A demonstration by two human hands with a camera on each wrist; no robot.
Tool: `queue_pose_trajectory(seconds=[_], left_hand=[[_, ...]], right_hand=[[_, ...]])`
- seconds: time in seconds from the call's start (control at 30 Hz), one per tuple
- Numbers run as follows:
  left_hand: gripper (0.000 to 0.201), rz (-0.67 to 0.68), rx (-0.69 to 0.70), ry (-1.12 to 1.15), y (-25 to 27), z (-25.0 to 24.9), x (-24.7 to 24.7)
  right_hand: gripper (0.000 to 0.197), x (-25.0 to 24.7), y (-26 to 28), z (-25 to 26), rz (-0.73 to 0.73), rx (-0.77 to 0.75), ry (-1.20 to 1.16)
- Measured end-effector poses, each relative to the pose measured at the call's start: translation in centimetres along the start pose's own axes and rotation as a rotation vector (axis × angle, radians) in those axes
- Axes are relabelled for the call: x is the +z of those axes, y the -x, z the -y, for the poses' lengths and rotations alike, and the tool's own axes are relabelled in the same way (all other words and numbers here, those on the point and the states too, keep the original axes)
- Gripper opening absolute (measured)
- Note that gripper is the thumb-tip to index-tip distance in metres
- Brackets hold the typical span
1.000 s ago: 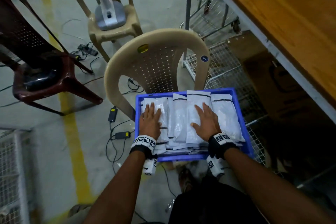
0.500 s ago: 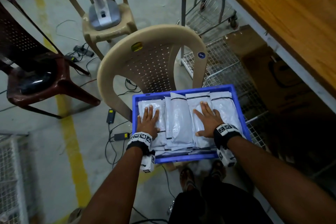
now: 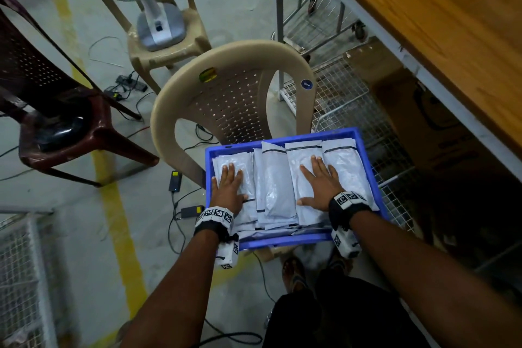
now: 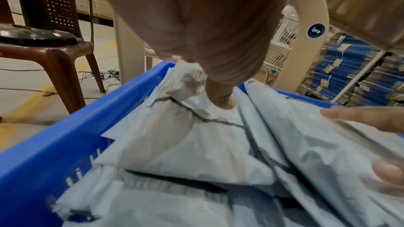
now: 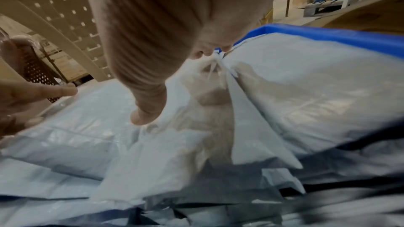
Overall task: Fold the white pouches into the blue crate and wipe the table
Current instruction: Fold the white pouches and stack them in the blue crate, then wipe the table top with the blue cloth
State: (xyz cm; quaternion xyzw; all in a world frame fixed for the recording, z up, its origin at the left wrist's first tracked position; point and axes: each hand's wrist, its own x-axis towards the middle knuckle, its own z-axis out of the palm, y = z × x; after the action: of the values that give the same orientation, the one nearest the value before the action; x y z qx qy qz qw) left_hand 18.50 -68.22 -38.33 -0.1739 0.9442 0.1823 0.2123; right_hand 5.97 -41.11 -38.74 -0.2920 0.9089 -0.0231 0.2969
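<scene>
My left hand (image 3: 228, 188) lies flat, fingers straight and together, pressing down on the leftmost stack of white pouches (image 3: 275, 186) at the left end of the blue crate (image 3: 285, 241). In the left wrist view the thumb (image 4: 220, 96) digs into a crumpled pouch edge beside the crate's left wall (image 4: 50, 151). My right hand (image 3: 322, 185) is also spread open, palm down, fingers fanned, pressing on a pouch right of the middle; neither hand grasps anything. From the right wrist the fingertips (image 5: 144, 118) sink into the soft plastic, with the crate's far rim (image 5: 328, 32) just beyond.

The pouches fill the crate in overlapping rows laid side by side, each with a dark strip near its far end; more lie loosely under them at the near edge. The crate sits on the seat of a beige plastic chair (image 3: 234, 85) right in front of me. Left of it stands a maroon chair (image 3: 70, 127), and behind, a fan (image 3: 158, 22) rests on a beige stool (image 3: 169, 51). Cables (image 3: 180, 206) trail over the floor, which has a yellow line (image 3: 113, 206). The wooden desk (image 3: 452, 22) runs along my right, apart from the crate.
</scene>
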Motion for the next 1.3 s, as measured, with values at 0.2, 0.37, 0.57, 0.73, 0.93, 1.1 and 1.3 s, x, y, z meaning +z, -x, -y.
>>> queue_pose_trajectory(seconds=[0.2,0.37,0.57,0.73,0.93,1.1,1.3], left_hand=[[0.033,-0.124,-0.118,0.582,3.0,-4.5,-1.6],[0.025,-0.064,-0.030,0.737,4.4,-11.3,-2.7],[0.016,-0.061,0.157,0.846,5.4,-21.0,-3.7],[0.011,-0.078,0.305,0.845,8.4,-28.6,-4.1],[0.011,-0.048,0.488,0.799,13.6,-38.0,-3.6],[0.006,-0.037,0.727,0.761,20.5,-46.7,-1.1],[0.018,-0.018,0.979,0.598,30.7,-55.6,5.4]], right_hand=[[0.049,-2.0,4.7,-0.7,-0.244,0.181,-0.379],[0.030,-3.2,9.3,-2.7,-0.322,0.383,-0.747],[0.027,-4.5,15.5,-6.3,-0.472,0.472,-0.872],[0.015,-5.1,23.0,-9.2,-0.622,0.550,-0.932],[0.015,-6.1,34.2,-12.4,-0.917,0.612,-1.015],[0.004,-4.5,45.0,-14.9,-1.150,0.613,-1.091],[0.011,1.7,60.0,-19.8,-1.436,0.859,-0.843]])
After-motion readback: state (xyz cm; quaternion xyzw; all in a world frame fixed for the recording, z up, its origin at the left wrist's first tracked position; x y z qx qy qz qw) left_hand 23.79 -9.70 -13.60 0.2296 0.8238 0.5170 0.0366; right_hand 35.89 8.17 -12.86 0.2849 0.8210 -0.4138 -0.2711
